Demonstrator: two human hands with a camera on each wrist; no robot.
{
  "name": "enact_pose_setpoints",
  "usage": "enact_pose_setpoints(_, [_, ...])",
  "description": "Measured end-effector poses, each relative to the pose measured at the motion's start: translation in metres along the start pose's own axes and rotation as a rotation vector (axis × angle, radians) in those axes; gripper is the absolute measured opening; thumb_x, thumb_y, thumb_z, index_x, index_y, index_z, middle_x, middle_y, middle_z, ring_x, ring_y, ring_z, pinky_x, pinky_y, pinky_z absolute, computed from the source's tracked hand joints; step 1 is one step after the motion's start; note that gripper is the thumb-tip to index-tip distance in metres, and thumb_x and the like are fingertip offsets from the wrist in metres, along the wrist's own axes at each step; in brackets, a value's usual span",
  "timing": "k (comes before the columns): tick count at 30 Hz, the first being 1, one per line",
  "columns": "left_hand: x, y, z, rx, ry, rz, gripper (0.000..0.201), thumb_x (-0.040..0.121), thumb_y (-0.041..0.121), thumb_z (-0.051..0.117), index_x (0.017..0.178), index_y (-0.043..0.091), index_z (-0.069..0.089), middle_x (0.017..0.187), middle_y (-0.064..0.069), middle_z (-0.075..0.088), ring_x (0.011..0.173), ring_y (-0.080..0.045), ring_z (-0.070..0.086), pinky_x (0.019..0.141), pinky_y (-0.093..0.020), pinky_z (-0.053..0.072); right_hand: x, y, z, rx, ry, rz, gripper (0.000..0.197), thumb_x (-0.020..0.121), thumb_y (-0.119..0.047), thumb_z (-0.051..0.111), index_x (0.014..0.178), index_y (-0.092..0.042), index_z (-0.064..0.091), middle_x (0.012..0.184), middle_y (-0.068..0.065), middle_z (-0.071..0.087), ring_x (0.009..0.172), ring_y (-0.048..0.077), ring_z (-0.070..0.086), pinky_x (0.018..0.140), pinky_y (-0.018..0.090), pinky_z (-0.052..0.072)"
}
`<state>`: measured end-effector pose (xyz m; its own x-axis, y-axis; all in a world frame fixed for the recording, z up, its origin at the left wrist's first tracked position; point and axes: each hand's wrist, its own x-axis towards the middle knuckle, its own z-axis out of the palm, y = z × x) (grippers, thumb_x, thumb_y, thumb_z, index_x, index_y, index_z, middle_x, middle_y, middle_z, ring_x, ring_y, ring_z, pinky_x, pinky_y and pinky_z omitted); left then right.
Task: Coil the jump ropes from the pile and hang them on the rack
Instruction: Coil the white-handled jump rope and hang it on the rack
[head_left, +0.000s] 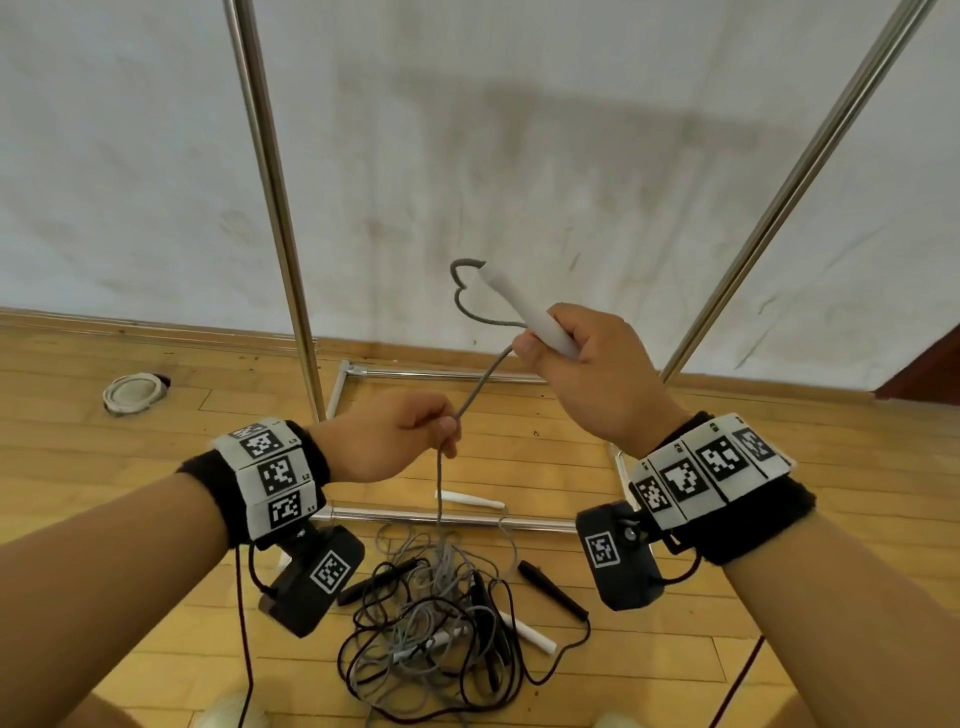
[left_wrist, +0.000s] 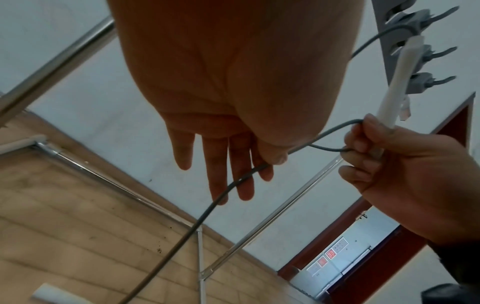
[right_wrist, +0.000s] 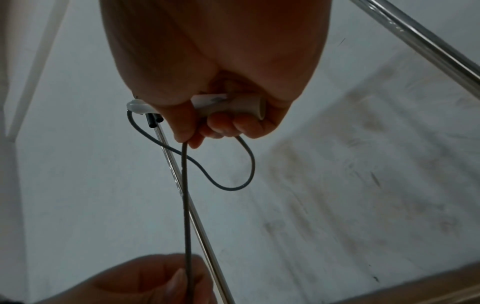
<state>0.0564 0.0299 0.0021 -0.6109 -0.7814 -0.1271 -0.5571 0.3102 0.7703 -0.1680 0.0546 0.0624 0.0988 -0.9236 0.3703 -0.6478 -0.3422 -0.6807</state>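
Note:
My right hand (head_left: 545, 338) grips the white handle (head_left: 519, 306) of a grey jump rope (head_left: 480, 382) at chest height. A small loop of rope (right_wrist: 233, 186) curls from the handle tip back into that hand's fingers. Lower left, my left hand (head_left: 449, 434) pinches the same rope between thumb and forefinger (left_wrist: 275, 159). From there the rope hangs straight down to the tangled pile (head_left: 441, 613) of grey and black ropes on the floor. The rack's steel uprights (head_left: 275, 208) stand just behind, and grey hooks (left_wrist: 420, 51) show high in the left wrist view.
The rack's base bars (head_left: 415, 515) lie on the wooden floor just beyond the pile, with a loose white handle (head_left: 470, 500) beside them. A black handle (head_left: 553, 590) sticks out of the pile to the right. A round white object (head_left: 132, 392) sits near the wall at left.

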Motion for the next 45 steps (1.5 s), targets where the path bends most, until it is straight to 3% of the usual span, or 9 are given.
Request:
enact_pose_setpoints(9, [-0.006,0.001,-0.022,0.089,0.168,-0.041,0.024,0.101,0.031,0.050,0.085,0.023,0.067,0.057,0.010,0.050,0.049,-0.002,0.049,0.056,-0.027,0.054,-0.001,0.026,-0.015,0.011,-0.019,0.099,0.028,0.088,-0.026,0.070,0.070,-0.007,0.063,0.055,-0.001,0.048,0.049,0.007,0.039,0.052,0.025,0.035])
enact_pose_setpoints(12, [-0.010,0.010,-0.028,0.145,0.255,0.034,0.022,0.097,0.035,0.057,0.080,0.027,0.069,0.056,0.009,0.052,0.045,-0.002,0.045,0.047,-0.017,0.039,-0.005,0.035,-0.022,-0.125,-0.074,0.167,0.008,0.084,-0.026,0.074,0.081,-0.020,0.077,0.065,-0.006,0.065,0.053,0.006,0.052,0.054,0.018,0.039])
enact_pose_setpoints(14, [-0.011,0.016,-0.026,0.169,0.277,0.079,0.023,0.096,0.036,0.058,0.078,0.026,0.068,0.052,0.011,0.052,0.044,-0.002,0.046,0.048,-0.015,0.039,-0.008,0.034,-0.022,-0.149,-0.069,0.170,0.006,0.084,-0.024,0.075,0.088,-0.027,0.077,0.076,-0.008,0.071,0.061,0.007,0.060,0.052,0.013,0.040])
enact_pose_setpoints(19, [-0.007,0.033,-0.011,0.204,0.369,0.137,0.028,0.097,0.039,0.056,0.078,0.022,0.067,0.061,-0.001,0.061,0.050,-0.012,0.051,0.050,-0.022,0.041,-0.014,0.012,0.001,-0.026,-0.119,0.103,0.013,0.089,-0.028,0.070,0.100,-0.022,0.074,0.085,-0.002,0.069,0.067,0.013,0.060,0.062,0.032,0.047])
enact_pose_setpoints(25, [-0.011,0.045,-0.005,0.021,0.428,0.163,0.026,0.097,0.039,0.055,0.077,0.026,0.065,0.063,0.006,0.066,0.050,-0.004,0.062,0.047,-0.017,0.047,-0.019,-0.005,0.017,-0.028,-0.178,0.039,0.022,0.095,-0.029,0.063,0.073,-0.028,0.059,0.062,-0.011,0.055,0.056,0.005,0.047,0.053,0.018,0.034])
enact_pose_setpoints(31, [-0.011,0.020,-0.001,0.022,0.108,0.078,0.025,0.102,0.034,0.047,0.086,0.026,0.064,0.079,0.010,0.071,0.077,-0.006,0.067,0.080,-0.033,0.056,-0.013,-0.009,-0.001,0.058,-0.179,0.123,0.023,0.092,-0.027,0.066,0.085,-0.005,0.066,0.061,-0.004,0.048,0.054,0.008,0.041,0.055,0.025,0.036])
enact_pose_setpoints(37, [-0.012,-0.009,0.008,0.160,-0.136,0.001,0.022,0.104,0.030,0.045,0.092,0.027,0.063,0.091,0.011,0.069,0.090,-0.002,0.064,0.091,-0.034,0.051,-0.010,-0.008,-0.022,0.286,-0.062,0.161,0.031,0.090,-0.025,0.065,0.082,0.004,0.062,0.056,-0.002,0.041,0.054,0.012,0.037,0.055,0.028,0.033])
enact_pose_setpoints(42, [-0.012,-0.010,-0.008,0.188,0.035,-0.020,0.023,0.102,0.032,0.047,0.089,0.033,0.067,0.067,0.013,0.064,0.066,0.000,0.061,0.069,-0.025,0.051,-0.009,0.015,-0.031,0.127,0.058,0.187,0.031,0.089,-0.027,0.066,0.079,0.002,0.064,0.068,0.024,0.052,0.058,0.019,0.043,0.057,0.034,0.038])
enact_pose_setpoints(45, [-0.015,-0.003,-0.018,0.197,0.185,-0.002,0.023,0.101,0.036,0.048,0.093,0.033,0.070,0.053,0.019,0.055,0.050,-0.001,0.053,0.056,-0.020,0.051,-0.013,0.035,-0.034,-0.131,0.078,0.192,0.018,0.087,-0.031,0.070,0.075,-0.017,0.072,0.067,0.001,0.065,0.059,0.015,0.056,0.057,0.032,0.044])
